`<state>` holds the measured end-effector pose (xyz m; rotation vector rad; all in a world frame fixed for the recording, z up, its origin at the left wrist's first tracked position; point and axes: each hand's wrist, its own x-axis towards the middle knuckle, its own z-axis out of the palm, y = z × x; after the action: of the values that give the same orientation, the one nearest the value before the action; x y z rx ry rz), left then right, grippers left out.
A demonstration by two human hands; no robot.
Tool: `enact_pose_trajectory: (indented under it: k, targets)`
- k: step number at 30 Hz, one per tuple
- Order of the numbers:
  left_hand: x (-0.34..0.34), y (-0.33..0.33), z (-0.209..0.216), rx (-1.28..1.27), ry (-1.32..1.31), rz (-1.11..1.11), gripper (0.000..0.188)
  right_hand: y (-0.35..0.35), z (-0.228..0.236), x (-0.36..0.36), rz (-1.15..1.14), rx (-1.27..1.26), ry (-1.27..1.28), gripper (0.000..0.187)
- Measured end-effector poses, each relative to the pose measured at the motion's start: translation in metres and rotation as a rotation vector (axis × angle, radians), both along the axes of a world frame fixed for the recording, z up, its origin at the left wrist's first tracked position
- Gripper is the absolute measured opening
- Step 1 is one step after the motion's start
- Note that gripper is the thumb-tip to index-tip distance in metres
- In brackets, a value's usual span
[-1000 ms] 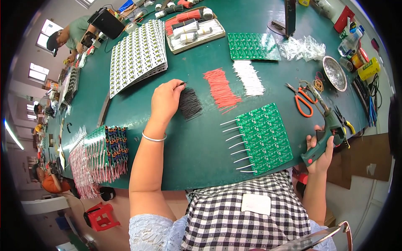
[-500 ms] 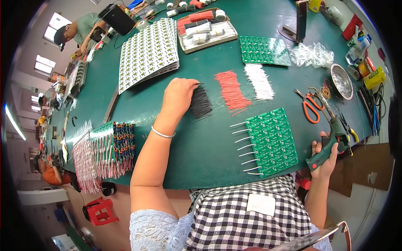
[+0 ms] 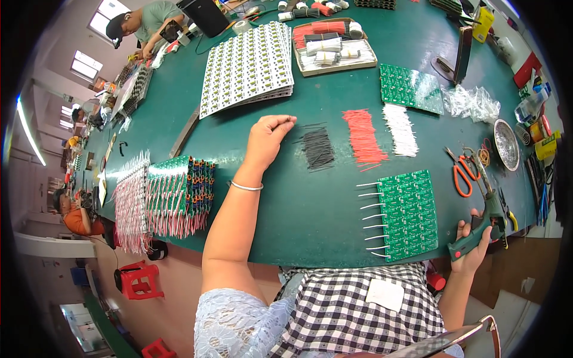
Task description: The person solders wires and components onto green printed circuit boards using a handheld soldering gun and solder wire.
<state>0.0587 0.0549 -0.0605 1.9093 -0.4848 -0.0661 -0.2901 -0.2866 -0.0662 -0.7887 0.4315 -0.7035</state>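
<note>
My left hand (image 3: 270, 140) is closed in a pinch just left of a pile of black wires (image 3: 317, 149), with a thin dark end, seemingly a black wire, at the fingertips. A few black strands lie loose along the pile's top. To the right are a bundle of red wires (image 3: 364, 137) and one of white wires (image 3: 400, 130). Low on the right, my right hand (image 3: 476, 253) grips the green handle of a soldering gun (image 3: 482, 230), its metal nose pointing away from me. Beside it lies a green circuit board panel (image 3: 410, 215) with several white wires sticking out of its left edge.
Orange-handled pliers (image 3: 463, 176) and a metal bowl (image 3: 506, 145) are at the right. Wired boards (image 3: 179, 197) stand stacked at the left. Behind are white panels (image 3: 248, 71), a wire box (image 3: 334, 67) and another green panel (image 3: 409, 88). A co-worker (image 3: 149, 27) sits far left.
My left hand has drawn off the top of the black wires to their left, still pinched. The whole view has shifted a little. My right hand keeps hold of the soldering gun.
</note>
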Motion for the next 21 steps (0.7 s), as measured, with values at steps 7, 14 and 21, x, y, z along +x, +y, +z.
enact_pose_trajectory:
  k: [7,14,21]
  targets:
    - [-0.004,-0.002,0.001,0.109,-0.059,0.076,0.016,0.0,-0.001,0.0,0.002,0.018,-0.024,0.041]
    - [-0.038,-0.011,0.04,-0.26,0.188,0.108,0.017,-0.001,-0.003,-0.002,0.012,0.025,-0.023,0.04]
    - [-0.134,-0.065,0.059,-0.264,0.857,-0.507,0.022,0.027,0.025,-0.003,0.14,-0.072,-0.054,0.043]
